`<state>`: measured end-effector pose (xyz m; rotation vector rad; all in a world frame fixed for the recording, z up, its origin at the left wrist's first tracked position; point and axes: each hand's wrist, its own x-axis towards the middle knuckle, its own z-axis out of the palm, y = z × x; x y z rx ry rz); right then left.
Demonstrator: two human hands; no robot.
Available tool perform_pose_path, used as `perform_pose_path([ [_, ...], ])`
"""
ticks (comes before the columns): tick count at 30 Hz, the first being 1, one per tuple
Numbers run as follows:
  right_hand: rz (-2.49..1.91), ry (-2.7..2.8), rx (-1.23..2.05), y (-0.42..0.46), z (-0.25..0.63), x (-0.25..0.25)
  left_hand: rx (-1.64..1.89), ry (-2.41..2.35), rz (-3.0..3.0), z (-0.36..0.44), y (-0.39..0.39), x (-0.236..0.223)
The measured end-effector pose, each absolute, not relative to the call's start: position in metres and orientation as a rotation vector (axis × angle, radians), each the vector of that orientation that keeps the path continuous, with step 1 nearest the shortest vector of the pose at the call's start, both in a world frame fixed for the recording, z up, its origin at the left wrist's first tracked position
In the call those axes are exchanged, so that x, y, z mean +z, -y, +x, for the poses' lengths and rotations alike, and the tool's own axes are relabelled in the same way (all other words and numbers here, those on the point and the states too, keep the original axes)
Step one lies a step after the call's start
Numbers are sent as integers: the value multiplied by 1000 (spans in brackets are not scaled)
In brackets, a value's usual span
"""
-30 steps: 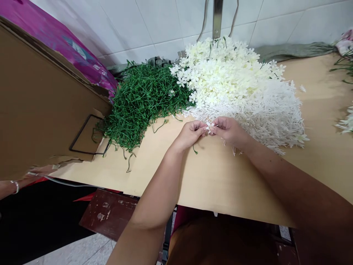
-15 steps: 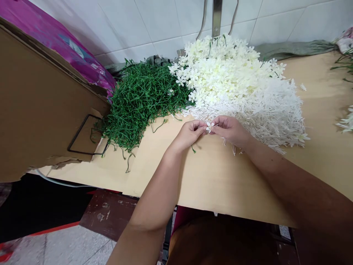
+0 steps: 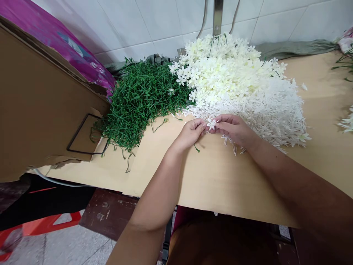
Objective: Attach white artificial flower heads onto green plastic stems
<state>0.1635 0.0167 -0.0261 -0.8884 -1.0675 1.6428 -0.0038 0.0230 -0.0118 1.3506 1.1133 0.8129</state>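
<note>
A white artificial flower (image 3: pixel 211 124) is pinched between my two hands over the table. My left hand (image 3: pixel 191 134) has its thumb and forefinger closed at the flower's left side, and a green stem (image 3: pixel 196 148) hangs below those fingers. From the right, my right hand (image 3: pixel 234 129) closes its fingertips against the same flower. Just behind my hands lies a heap of white thread-like stamens (image 3: pixel 278 114), with a pile of cream-white flower heads (image 3: pixel 220 70) further back. To the left spreads a tangle of green plastic stems (image 3: pixel 143 95).
At the left stands a cardboard box (image 3: pixel 41 99) with a black wire frame (image 3: pixel 82 133) against it and a purple bag (image 3: pixel 63 36) behind. The wooden table (image 3: pixel 220 180) meets a tiled wall (image 3: pixel 165 22). More flowers (image 3: pixel 348 119) lie at the right edge.
The flower between my hands has turned to face up more and sits slightly higher. My right hand's fingers have shifted a little around it. At lower left, more of a red object shows.
</note>
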Motion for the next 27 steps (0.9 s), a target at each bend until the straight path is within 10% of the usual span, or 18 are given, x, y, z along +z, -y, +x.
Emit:
perform_pose_path([
  [27, -947, 997, 1697, -17, 164, -23, 947, -966, 1455, 4, -20, -20],
])
